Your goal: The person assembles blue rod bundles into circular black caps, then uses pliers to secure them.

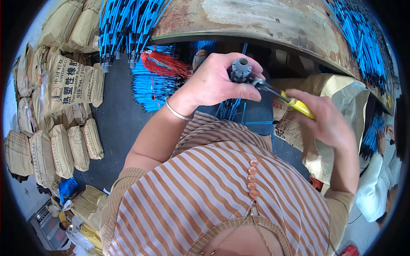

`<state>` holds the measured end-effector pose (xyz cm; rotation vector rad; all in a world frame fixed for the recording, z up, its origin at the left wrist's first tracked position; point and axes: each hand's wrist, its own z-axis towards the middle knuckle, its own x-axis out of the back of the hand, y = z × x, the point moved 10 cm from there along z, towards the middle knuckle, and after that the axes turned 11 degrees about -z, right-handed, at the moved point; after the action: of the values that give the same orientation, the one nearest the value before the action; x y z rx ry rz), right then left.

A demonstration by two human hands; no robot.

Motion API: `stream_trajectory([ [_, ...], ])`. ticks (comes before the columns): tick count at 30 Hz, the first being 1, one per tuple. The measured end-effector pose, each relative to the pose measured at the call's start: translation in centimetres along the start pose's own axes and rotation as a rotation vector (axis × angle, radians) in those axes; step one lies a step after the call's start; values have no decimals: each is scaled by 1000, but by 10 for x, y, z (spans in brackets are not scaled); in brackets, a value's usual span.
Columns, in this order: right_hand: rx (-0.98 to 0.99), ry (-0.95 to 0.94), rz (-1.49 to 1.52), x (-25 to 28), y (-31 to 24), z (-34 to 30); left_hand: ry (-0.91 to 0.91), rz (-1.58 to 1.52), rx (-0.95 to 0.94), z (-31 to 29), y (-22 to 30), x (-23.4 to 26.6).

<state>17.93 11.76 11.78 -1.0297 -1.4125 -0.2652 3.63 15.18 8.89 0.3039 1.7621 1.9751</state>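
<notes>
My left hand (pixel 209 83) is wrapped round a dark grey, ribbed cylindrical fitting (pixel 241 69) whose hollow round end faces up. What continues below the fitting is hidden by my fingers. In my right hand (pixel 331 121), a hand tool with a yellow handle (pixel 302 107) is gripped at a slant. Its metal head (pixel 261 84) reaches the side of the fitting beside my left thumb. The kind of tool is hard to make out, since my fingers cover part of its handle and the right hand is slightly blurred.
Ahead runs a worn wooden tabletop (pixel 256 19), with blue rods with dark ends (pixel 128 25) at its left and more (pixel 361 38) at right. Red strands (pixel 164 64) hang below. Paper sacks (pixel 70 81) are stacked left; an open sack (pixel 341 96) stands right, near another person's sleeve (pixel 371 187).
</notes>
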Motion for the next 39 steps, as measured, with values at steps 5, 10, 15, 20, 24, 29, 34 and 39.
stream_trajectory([
  [5, -248, -878, 1178, -96, 4, -30, -156, -82, 73, 4, -1, -19],
  [10, -49, -330, 757, -61, 15, 0, -108, 61, 166, 9, -7, -15],
  [15, -135, -177, 373, -25, 36, -4, -54, 80, 185, 14, -9, -14],
  [20, -215, -943, 1498, -105, -15, -36, -273, -25, 126, 10, -10, -31],
  [24, -194, -370, 631, -40, 21, -7, -98, 85, 178, 6, -10, -10],
  [29, 167, 208, -208, 16, -12, -6, -65, 118, 161, -3, -5, -6],
  [34, -362, -908, 1158, -116, 9, -40, -210, -65, 130, 1, -6, -19],
  [39, -154, -510, 929, -80, 15, -20, -113, 96, 102, -3, -5, -11],
])
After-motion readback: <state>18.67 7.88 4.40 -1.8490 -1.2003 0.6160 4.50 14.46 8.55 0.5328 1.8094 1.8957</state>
